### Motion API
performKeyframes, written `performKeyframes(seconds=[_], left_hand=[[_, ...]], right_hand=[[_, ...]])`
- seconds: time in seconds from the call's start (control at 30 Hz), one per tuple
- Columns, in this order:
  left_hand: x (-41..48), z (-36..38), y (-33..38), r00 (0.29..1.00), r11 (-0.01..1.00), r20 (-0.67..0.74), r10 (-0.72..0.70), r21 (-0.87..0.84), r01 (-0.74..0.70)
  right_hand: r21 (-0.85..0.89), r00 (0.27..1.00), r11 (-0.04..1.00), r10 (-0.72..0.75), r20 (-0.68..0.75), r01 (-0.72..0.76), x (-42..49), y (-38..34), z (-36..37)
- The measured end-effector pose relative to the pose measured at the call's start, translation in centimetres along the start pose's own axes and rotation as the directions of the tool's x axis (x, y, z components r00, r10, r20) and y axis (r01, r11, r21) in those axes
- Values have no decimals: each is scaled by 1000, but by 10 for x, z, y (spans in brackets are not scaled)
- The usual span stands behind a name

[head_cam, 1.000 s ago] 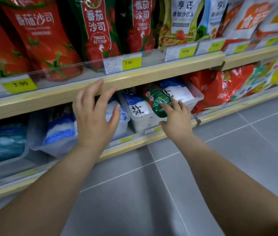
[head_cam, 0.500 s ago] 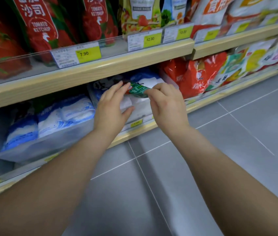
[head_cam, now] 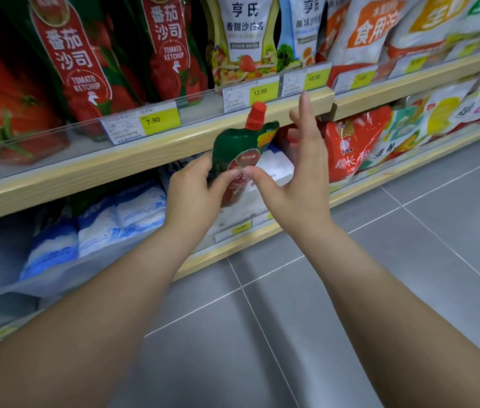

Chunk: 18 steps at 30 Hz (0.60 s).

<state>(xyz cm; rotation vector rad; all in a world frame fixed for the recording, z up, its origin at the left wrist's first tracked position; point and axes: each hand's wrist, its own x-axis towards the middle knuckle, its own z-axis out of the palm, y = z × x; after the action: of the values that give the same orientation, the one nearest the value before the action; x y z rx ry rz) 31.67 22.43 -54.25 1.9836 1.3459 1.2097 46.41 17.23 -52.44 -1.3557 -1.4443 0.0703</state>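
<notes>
Small green-and-red spouted soft pouch with red cap (head_cam: 241,160) is now out of the bin below the pale wooden shelf rail (head_cam: 115,161) and held upright in front of the rail. Left hand (head_cam: 191,195) has its grip wrapped round the pouch's lower half. Right hand (head_cam: 300,172) has fingers spread, only the thumb touching. Pickup looks done. White-blue plastic bags (head_cam: 132,207) lie below the rail. Tall red ketchup pouches (head_cam: 74,60) stand above it, behind a clear guard strip (head_cam: 56,136) that stands in the way.

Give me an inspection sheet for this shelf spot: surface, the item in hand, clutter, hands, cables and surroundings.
Surface: wooden shelf edge carrying yellow price tags.
Job's things: green pouch with red cap, held upright in front of the shelves.
Clutter: blue-white bags on the lower shelf; ketchup packs on the shelf above.
Hands: left hand grips the pouch's lower part; right hand touches it with the thumb, fingers spread.
Cables: nothing seen.
Surroundings: grey tiled floor; red bag to the right.
</notes>
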Motion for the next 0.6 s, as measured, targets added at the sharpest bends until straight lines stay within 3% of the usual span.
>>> performKeyframes(seconds=[0.07, 0.17, 0.33, 0.5, 0.6], left_hand=[[4, -13, 5, 996, 994, -18, -88, -70, 87], [11, -35, 15, 989, 951, 51, -140, -271, 149], [21, -70, 22, 993, 888, 69, -100, -444, 120], [27, -101, 30, 1000, 928, -4, 24, -373, -24], [29, -118, 28, 983, 983, -132, 124, -120, -140]], right_hand=[[68, 979, 983, 160, 122, -170, -5, -5, 7], [123, 883, 922, 305, 357, -368, -5, -13, 17], [261, 870, 868, 308, 384, -422, 10, -37, 35], [325, 891, 850, 305, 336, -414, 29, -65, 46], [332, 926, 875, 274, 261, -352, 43, -77, 44]])
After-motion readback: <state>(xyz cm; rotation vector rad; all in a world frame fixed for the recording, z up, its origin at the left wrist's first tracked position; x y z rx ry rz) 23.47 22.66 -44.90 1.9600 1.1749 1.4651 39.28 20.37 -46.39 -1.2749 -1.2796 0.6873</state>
